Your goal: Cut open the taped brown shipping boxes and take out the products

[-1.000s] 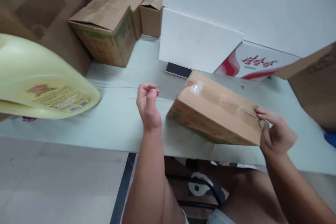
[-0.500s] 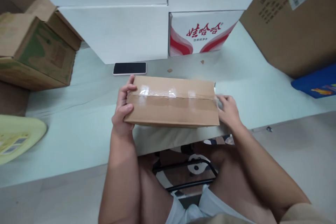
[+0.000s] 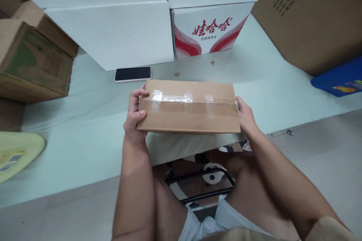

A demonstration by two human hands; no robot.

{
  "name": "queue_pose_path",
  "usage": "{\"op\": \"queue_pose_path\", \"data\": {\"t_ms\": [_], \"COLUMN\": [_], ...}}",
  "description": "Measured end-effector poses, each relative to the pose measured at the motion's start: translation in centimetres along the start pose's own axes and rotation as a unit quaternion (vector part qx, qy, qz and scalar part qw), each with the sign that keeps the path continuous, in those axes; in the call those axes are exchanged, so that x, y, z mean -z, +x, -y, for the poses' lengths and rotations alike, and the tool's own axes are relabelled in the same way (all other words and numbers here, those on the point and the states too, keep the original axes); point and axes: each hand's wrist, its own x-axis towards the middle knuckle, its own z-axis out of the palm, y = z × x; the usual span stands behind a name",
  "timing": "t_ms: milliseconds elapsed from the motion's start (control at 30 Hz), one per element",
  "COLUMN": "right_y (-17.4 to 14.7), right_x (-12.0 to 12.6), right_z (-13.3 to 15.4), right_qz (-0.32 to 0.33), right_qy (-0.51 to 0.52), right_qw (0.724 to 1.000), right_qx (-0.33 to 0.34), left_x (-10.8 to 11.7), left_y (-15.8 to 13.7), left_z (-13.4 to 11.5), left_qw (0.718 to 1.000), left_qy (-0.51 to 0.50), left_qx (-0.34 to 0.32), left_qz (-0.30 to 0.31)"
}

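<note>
A brown cardboard box (image 3: 189, 118) is at the table's front edge, its top seam running left to right under clear tape (image 3: 172, 98). My left hand (image 3: 136, 115) grips the left end, with the thumb on top and fingers around the far corner. At the opposite end, my right hand (image 3: 247, 116) is closed against the box's side; its fingertips are partly hidden behind the cardboard. A dark-screened phone (image 3: 132, 73) lies just beyond the box's left end.
White cartons (image 3: 113, 34) and a red-and-white carton (image 3: 212, 32) stand along the back of the table (image 3: 85, 147). Large brown cartons (image 3: 316, 26) are on the right, near a blue package (image 3: 339, 77). Green-printed boxes (image 3: 36, 60) and a yellow-green container (image 3: 19, 154) are at left.
My right hand has moved closer against the box's right end, its fingers now more hidden. The box sits slightly farther right, and the camera view has shifted a little.
</note>
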Motion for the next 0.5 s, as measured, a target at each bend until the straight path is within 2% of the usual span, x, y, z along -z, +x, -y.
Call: {"op": "queue_pose_path", "data": {"t_ms": [67, 133, 200, 233, 300, 367, 500], "right_y": [0.3, 0.3, -0.2, -0.7, -2.0, -3.6, -6.0], "right_x": [0.2, 0.9, 2.3, 3.1, 4.6, 5.5, 4.4], "right_z": [0.0, 0.6, 2.1, 3.2, 6.1, 9.3, 13.5], "right_qz": [-0.055, -0.116, -0.154, -0.156, -0.128, -0.095, -0.096], "right_qy": [0.176, 0.339, 0.453, 0.482, 0.497, 0.469, 0.385], "right_qw": [0.982, 0.933, 0.877, 0.859, 0.845, 0.85, 0.861], "right_qx": [-0.036, -0.034, 0.029, 0.069, 0.149, 0.221, 0.318], "left_x": [0.0, 0.2, 0.5, 0.7, 1.0, 1.2, 1.2], "left_y": [-0.1, -0.1, 0.0, 0.0, 0.1, 0.1, 0.0], "left_z": [0.1, 0.3, 0.4, 0.5, 0.7, 0.8, 1.0], "left_qw": [1.0, 0.999, 0.998, 0.998, 0.997, 0.997, 0.997], "left_qy": [0.003, 0.009, 0.013, 0.01, 0.005, 0.003, 0.008], "left_qx": [-0.007, -0.019, -0.026, -0.026, -0.021, -0.019, -0.023], "left_qz": [0.011, 0.029, 0.05, 0.059, 0.07, 0.07, 0.068]}}
